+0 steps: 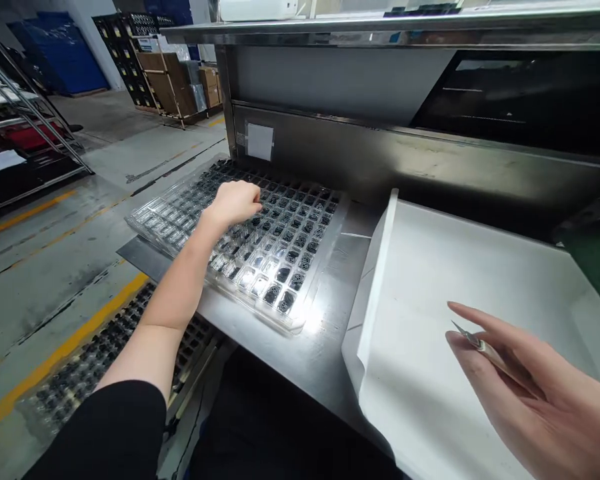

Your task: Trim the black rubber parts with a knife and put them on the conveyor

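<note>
My left hand point(236, 202) is over a clear plastic tray point(307, 293) with rows of pockets. Its fingers are curled in; whatever they grip, if anything, is hidden from me. Small black parts point(287, 301) fill many pockets on the tray's right side, while pockets at the left look clear. A craft knife point(497, 360) with a pointed blade lies in my right hand point(535, 387), its handle resting against the palm. Thumb and index finger are apart around the blade end. That hand is above a white-lined open bin point(430, 280).
The tray lies on a metal bench point(300, 353) with a shelf point(380, 33) overhead. Below at left, another tray of black parts point(105, 347) sits low beside a yellow floor line. Cartons point(210, 83), a metal rack point(35, 120) and blue-covered stacks point(60, 53) stand farther off.
</note>
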The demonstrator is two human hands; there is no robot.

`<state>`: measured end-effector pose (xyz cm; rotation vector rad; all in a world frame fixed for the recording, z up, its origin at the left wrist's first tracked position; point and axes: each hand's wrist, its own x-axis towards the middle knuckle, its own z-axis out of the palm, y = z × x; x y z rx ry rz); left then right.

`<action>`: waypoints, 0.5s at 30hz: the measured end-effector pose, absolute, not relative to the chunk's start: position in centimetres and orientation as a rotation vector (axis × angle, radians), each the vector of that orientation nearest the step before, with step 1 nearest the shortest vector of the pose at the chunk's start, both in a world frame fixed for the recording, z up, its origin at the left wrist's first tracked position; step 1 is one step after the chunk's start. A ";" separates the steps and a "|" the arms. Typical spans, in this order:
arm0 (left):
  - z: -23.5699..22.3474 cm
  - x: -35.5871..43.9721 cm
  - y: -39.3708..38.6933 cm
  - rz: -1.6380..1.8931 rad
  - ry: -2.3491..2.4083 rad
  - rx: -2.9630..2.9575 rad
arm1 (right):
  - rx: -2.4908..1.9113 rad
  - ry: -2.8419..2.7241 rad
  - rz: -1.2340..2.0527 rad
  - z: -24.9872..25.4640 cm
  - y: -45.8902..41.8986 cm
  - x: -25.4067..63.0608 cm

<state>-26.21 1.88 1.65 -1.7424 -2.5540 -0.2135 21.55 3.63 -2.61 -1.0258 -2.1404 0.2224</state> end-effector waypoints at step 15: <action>1.4 -27.1 0.7 -0.777 -2.488 -1.859 | -0.945 -2.196 0.069 -2.6 4.0 21.4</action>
